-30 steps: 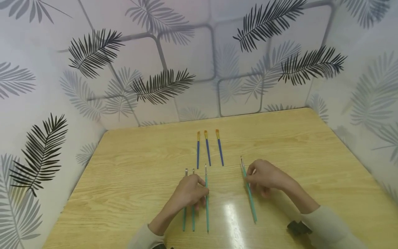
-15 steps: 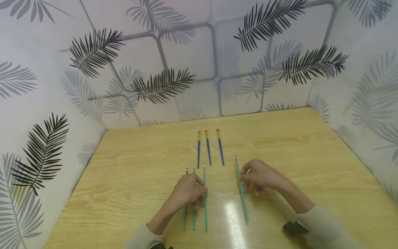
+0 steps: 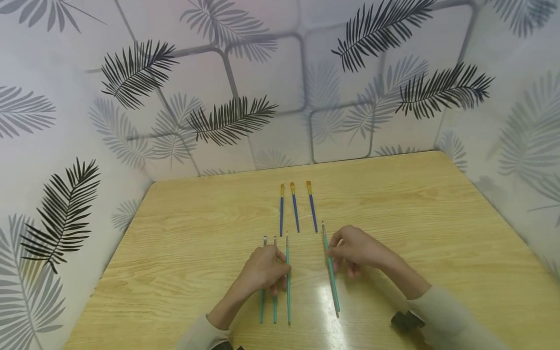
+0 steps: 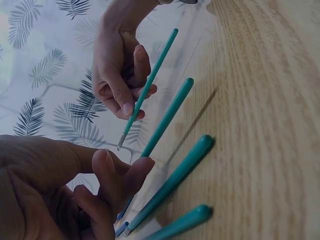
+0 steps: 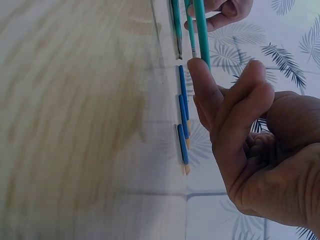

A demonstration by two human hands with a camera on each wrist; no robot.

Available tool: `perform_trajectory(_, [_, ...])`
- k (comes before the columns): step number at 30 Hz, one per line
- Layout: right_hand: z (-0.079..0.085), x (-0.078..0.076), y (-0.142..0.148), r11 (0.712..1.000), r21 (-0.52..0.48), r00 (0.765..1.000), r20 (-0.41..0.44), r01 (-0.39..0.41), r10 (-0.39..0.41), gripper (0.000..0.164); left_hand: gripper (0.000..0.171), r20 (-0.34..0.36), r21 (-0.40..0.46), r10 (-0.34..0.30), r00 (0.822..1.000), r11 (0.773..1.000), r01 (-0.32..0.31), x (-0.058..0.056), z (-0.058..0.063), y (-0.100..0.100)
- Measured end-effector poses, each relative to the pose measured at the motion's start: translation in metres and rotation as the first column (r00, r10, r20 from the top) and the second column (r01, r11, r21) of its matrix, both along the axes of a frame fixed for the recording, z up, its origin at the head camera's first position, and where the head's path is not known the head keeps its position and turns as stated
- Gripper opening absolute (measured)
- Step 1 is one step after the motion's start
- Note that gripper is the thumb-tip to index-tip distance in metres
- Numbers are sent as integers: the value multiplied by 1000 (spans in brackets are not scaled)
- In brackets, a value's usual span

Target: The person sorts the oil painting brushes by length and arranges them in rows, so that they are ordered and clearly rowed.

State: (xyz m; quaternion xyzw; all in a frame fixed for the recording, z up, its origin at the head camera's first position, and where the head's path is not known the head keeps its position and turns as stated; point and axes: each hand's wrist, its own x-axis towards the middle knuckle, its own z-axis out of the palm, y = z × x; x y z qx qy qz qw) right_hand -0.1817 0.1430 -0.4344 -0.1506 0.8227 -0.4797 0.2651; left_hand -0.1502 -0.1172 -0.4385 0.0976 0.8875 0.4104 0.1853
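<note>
My left hand (image 3: 264, 270) pinches a teal-handled paintbrush (image 3: 288, 296) between thumb and finger, its bristle end pointing away from me. In the left wrist view, that paintbrush (image 4: 169, 117) is raised off the wood, with a shadow beside it. Two more teal paintbrushes (image 3: 262, 308) (image 3: 274, 311) lie side by side under my left hand, which covers their middles. To the right, my right hand (image 3: 356, 248) pinches another teal paintbrush (image 3: 332, 282), slightly slanted, bristles away from me. The right wrist view shows its handle (image 5: 201, 30) at my fingertips.
Three blue-handled paintbrushes (image 3: 312, 214) with orange bristles lie in a row farther back on the wooden table (image 3: 183, 253). A leaf-patterned wall (image 3: 280, 131) borders the table's back and sides.
My right hand has carried its teal paintbrush leftward, closer to my left hand. The paintbrush in my left hand has shifted slightly left at its near end. The other paintbrushes stay put.
</note>
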Motion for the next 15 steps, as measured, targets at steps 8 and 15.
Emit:
perform_trajectory(8, [-4,0,-12,999,-16,999,7,-33,33,14,25,26,-15,3,1000,1000,-3,0,-1,2])
perform_trajectory(15, [-8,0,-18,998,-18,998,-16,-66,65,14,30,14,-3,-21,1000,1000,21,0,-2,2])
